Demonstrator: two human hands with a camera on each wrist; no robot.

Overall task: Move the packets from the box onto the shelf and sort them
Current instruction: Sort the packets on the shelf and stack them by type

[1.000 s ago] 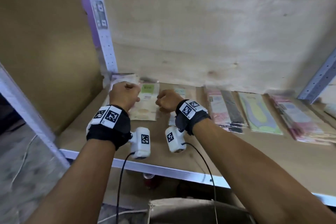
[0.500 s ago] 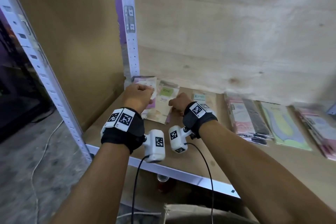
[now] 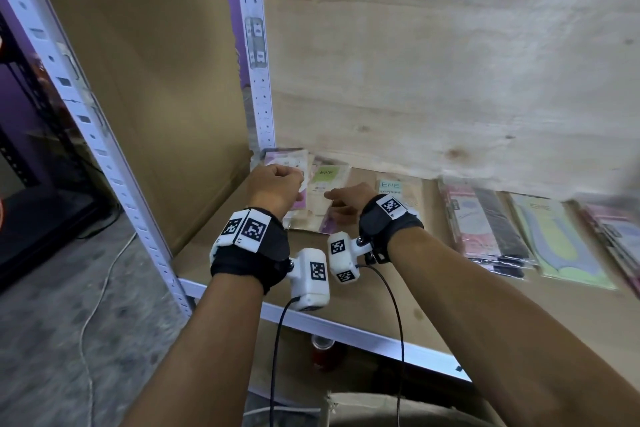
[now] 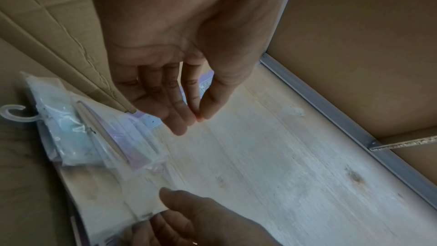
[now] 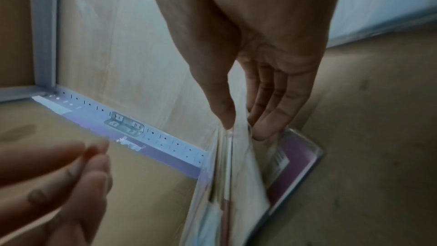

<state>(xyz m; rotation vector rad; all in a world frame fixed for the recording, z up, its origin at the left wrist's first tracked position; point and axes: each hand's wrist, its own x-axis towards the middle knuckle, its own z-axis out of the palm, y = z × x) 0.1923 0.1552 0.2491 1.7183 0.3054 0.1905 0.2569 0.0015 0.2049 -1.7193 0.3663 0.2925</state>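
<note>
Flat packets lie at the shelf's back left corner: a pink one (image 3: 286, 163), a green-labelled one (image 3: 329, 180) and a blue-labelled one (image 3: 394, 189). My right hand (image 3: 333, 198) (image 5: 238, 128) pinches the edge of a clear beige packet (image 5: 227, 184) between thumb and fingers, tilting it up over a purple-backed packet (image 5: 298, 158). My left hand (image 3: 287, 180) (image 4: 194, 119) hovers just left of it with nearly straight fingers, thumb tip touching the index tip, nothing held. The left wrist view shows more clear packets (image 4: 82, 137), one with a white hook.
Sorted stacks lie further right on the shelf (image 3: 381, 298): pink and black (image 3: 485, 222), green (image 3: 557, 239), pink (image 3: 620, 236). A metal upright (image 3: 256, 55) and cardboard wall close the left side. A red can (image 3: 323, 354) and a box edge (image 3: 381, 407) sit below.
The head view has swung left and closer. Both hands stay at the corner packets; my right hand's fingers have stretched out onto the green-labelled packet.
</note>
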